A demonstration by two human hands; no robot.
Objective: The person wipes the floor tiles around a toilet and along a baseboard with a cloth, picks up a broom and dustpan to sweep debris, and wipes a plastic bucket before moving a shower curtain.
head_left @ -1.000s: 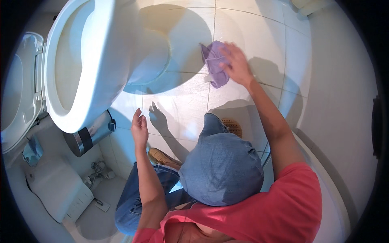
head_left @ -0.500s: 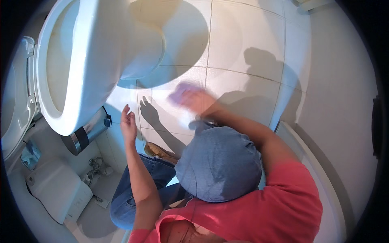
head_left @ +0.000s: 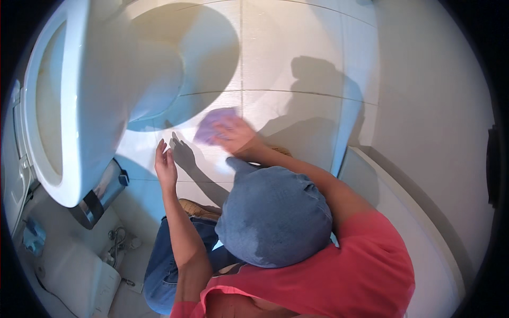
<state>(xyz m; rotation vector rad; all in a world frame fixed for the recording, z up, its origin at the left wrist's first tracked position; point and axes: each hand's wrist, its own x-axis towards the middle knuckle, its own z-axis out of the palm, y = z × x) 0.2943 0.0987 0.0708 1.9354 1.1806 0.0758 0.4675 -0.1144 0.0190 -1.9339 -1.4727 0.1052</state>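
My right hand (head_left: 237, 137) lies over a purple cloth (head_left: 204, 127), pressing it onto the pale tiled floor (head_left: 286, 47). Slight blur on those fingers hides how firmly they grip it. My left hand (head_left: 166, 168) hovers beside the toilet bowl (head_left: 72, 106) with nothing in it, fingers stretched and a little apart. Its shadow falls on the tiles between both hands. The toilet's base (head_left: 159, 79) stands just beyond the cloth, to the left.
Below the toilet sits a shiny metal cylindrical bin (head_left: 98, 196). A wall tap with a hose (head_left: 116, 244) is at the lower left, near a white cistern (head_left: 79, 281). A white raised ledge (head_left: 392, 196) runs along the right. My bent knee (head_left: 159, 281) and shoe (head_left: 199, 208) are close by.
The view has shifted, so the toilet appears farther left. My right hand and the cloth are less blurred and stay near the same floor tile. My left hand remains raised and empty.
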